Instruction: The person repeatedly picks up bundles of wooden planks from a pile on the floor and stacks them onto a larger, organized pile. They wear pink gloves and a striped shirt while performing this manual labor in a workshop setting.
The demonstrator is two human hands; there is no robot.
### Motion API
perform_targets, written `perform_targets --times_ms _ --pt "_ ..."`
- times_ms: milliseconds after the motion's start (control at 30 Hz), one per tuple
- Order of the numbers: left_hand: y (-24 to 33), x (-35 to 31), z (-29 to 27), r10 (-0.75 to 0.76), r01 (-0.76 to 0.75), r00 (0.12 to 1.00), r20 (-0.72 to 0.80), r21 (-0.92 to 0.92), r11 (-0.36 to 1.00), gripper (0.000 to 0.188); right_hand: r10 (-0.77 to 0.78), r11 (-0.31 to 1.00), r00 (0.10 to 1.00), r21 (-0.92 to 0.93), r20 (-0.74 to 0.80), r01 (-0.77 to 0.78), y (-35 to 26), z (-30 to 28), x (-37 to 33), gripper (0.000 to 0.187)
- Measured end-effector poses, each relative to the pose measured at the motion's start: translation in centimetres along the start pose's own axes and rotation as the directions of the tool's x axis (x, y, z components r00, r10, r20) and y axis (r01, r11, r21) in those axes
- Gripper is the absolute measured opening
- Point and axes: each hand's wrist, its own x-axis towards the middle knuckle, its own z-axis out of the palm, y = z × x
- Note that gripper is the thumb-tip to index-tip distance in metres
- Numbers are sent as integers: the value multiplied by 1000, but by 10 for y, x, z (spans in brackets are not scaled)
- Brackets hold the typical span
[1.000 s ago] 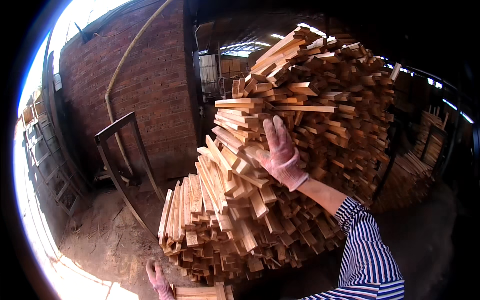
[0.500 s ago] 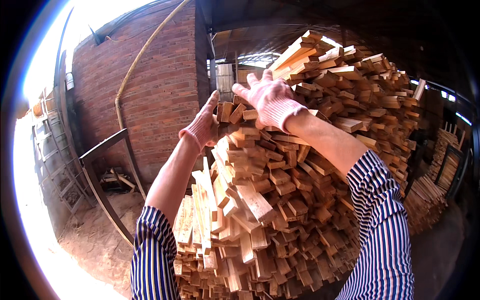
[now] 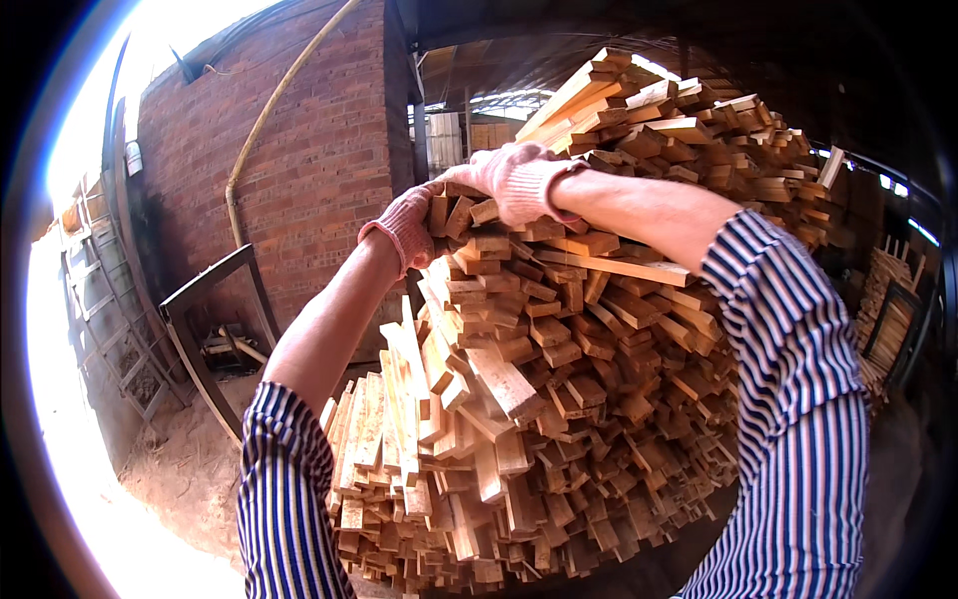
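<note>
Both my hands wear pink knit gloves and meet at the top left of a tall stack of sawn wooden strips (image 3: pixel 559 354). My left hand (image 3: pixel 404 225) presses against the left side of a short row of strip ends (image 3: pixel 458 216), its fingers curled and partly hidden behind them. From the right, my right hand (image 3: pixel 517 182) bends over the same row, its fingers reaching left until they almost touch the left hand. The far fingertips are out of sight. Below the hands, many strips stick out unevenly, and some lean at the stack's left side.
A red brick wall (image 3: pixel 269 150) rises on the left, with a yellowish pipe (image 3: pixel 269 110) down it. A dark metal frame (image 3: pixel 210 280) stands before it. Ladder-like racks (image 3: pixel 110 299) are at the far left. More stacked wood (image 3: pixel 888 309) sits at the right under a dark roof.
My right hand has gone from spread fingers to bent ones and moved left and down onto the strips. The left hand has curled and shifted slightly left. The view has turned slightly.
</note>
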Motion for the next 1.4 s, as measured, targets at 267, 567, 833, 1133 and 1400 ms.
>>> perform_targets --times_ms 267,567,833,1133,1400 --pt "-14 -162 29 19 24 962 273 -155 988 64 -200 940 833 138 -517 311 17 -17 -137 73" --pt "-29 -126 32 44 -4 928 369 -108 994 72 30 886 726 355 -687 299 -19 30 -208 74" --pt "-8 -81 -2 -16 33 987 158 -107 994 68 102 359 907 866 -408 349 13 41 -167 86" --pt "-39 -96 35 41 -39 963 267 -11 999 45 221 13 851 874 -477 487 -36 79 -207 77" --pt "-92 -130 53 127 -126 991 -31 18 992 52 430 -632 903 717 9 294 -37 162 -177 87"
